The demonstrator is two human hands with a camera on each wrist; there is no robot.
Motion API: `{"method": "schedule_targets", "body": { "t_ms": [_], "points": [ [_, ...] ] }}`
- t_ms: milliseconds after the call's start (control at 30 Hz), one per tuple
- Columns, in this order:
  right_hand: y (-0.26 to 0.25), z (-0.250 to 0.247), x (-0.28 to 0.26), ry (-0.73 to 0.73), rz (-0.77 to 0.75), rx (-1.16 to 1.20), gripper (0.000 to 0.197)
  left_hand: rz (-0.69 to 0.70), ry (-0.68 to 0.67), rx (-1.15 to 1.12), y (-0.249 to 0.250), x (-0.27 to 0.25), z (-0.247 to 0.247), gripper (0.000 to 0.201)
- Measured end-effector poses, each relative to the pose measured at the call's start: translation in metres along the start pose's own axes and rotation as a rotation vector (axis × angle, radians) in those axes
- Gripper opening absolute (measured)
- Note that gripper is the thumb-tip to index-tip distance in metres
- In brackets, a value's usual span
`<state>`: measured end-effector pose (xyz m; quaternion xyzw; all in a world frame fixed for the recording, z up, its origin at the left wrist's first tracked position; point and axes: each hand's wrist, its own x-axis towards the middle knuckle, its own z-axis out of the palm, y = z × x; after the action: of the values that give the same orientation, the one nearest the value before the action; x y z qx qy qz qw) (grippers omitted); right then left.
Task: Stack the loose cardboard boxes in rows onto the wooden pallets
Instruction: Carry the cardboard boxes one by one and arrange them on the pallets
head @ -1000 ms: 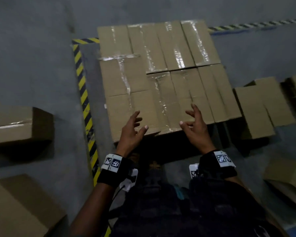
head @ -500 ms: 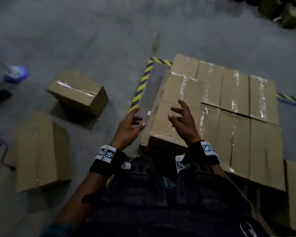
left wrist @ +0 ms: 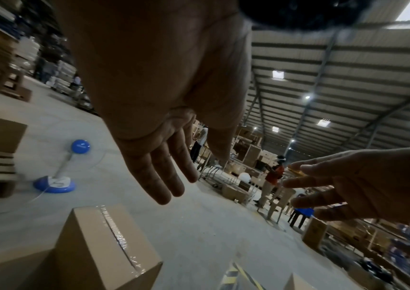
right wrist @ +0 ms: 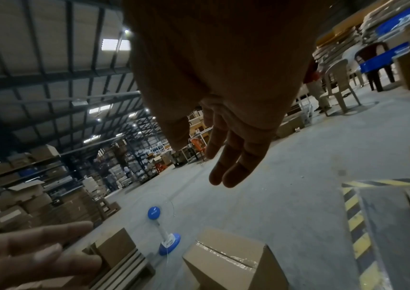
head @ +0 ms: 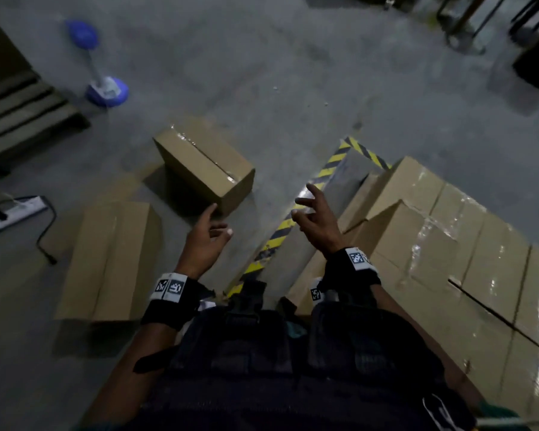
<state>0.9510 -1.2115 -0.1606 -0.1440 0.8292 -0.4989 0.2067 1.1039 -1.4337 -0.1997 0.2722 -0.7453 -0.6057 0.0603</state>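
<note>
A: Where are you standing?

B: On a grey concrete floor point(head: 293, 73) in a warehouse, with yellow-black hazard tape point(head: 296, 219) running between your hands and a blue pedestal fan point(head: 106, 88) far left.

A: And your hands?

B: Your left hand point(head: 204, 241) and right hand point(head: 316, 222) are both raised in the air, fingers spread loosely, holding nothing.

A: The boxes?

B: Stacked taped boxes point(head: 448, 244) sit in rows at your right. A loose taped box point(head: 204, 164) lies just ahead of your left hand, another loose box point(head: 109, 259) to its left. An empty wooden pallet point(head: 22, 113) is far left.
</note>
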Motion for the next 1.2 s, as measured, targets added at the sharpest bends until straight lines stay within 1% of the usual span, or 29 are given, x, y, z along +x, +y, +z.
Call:
{"method": "schedule_targets", "body": {
  "t_ms": [100, 233, 367, 467, 567, 667, 700, 733, 800, 833, 967, 1067, 1167, 1200],
  "points": [
    [-0.02, 0.031, 0.058, -0.02, 0.003, 0.009, 0.069, -0.041, 0.025, 0.013, -0.002, 0.044, -0.038, 0.074],
    [-0.039, 0.056, 0.125, -0.069, 0.041, -0.013, 0.069, -0.079, 0.005, 0.051, -0.002, 0.097, -0.073, 0.077],
    [-0.046, 0.067, 0.213, -0.184, 0.035, -0.124, 0.071, -0.155, 0.002, 0.091, -0.006, 0.159, -0.094, 0.077],
    [-0.047, 0.073, 0.293, -0.266, 0.049, -0.213, 0.07, -0.199, -0.04, 0.186, -0.011, 0.208, -0.104, 0.079],
    [-0.047, 0.085, 0.376, -0.294, 0.055, -0.244, 0.068, -0.214, -0.103, 0.332, -0.018, 0.262, -0.111, 0.08],
    [-0.044, 0.104, 0.455, -0.348, 0.098, -0.267, 0.068, -0.297, -0.151, 0.451, -0.025, 0.317, -0.121, 0.082],
    [-0.041, 0.112, 0.473, -0.365, 0.107, -0.277, 0.069, -0.331, -0.173, 0.479, -0.031, 0.333, -0.122, 0.083],
    [-0.037, 0.12, 0.494, -0.386, 0.108, -0.291, 0.069, -0.359, -0.193, 0.491, -0.036, 0.351, -0.123, 0.084],
    [-0.029, 0.139, 0.538, -0.421, 0.122, -0.341, 0.067, -0.4, -0.181, 0.47, -0.051, 0.396, -0.123, 0.085],
    [-0.022, 0.149, 0.561, -0.428, 0.137, -0.362, 0.067, -0.415, -0.16, 0.452, -0.061, 0.421, -0.119, 0.086],
    [0.009, 0.189, 0.618, -0.438, 0.22, -0.381, 0.069, -0.514, -0.072, 0.342, -0.101, 0.495, -0.106, 0.088],
    [0.043, 0.221, 0.655, -0.476, 0.197, -0.412, 0.072, -0.577, -0.038, 0.247, -0.14, 0.545, -0.094, 0.091],
    [0.094, 0.256, 0.687, -0.499, 0.175, -0.483, 0.075, -0.644, -0.026, 0.183, -0.19, 0.59, -0.078, 0.092],
    [0.109, 0.265, 0.694, -0.5, 0.174, -0.501, 0.075, -0.642, -0.018, 0.171, -0.203, 0.6, -0.073, 0.092]
  ]
}}
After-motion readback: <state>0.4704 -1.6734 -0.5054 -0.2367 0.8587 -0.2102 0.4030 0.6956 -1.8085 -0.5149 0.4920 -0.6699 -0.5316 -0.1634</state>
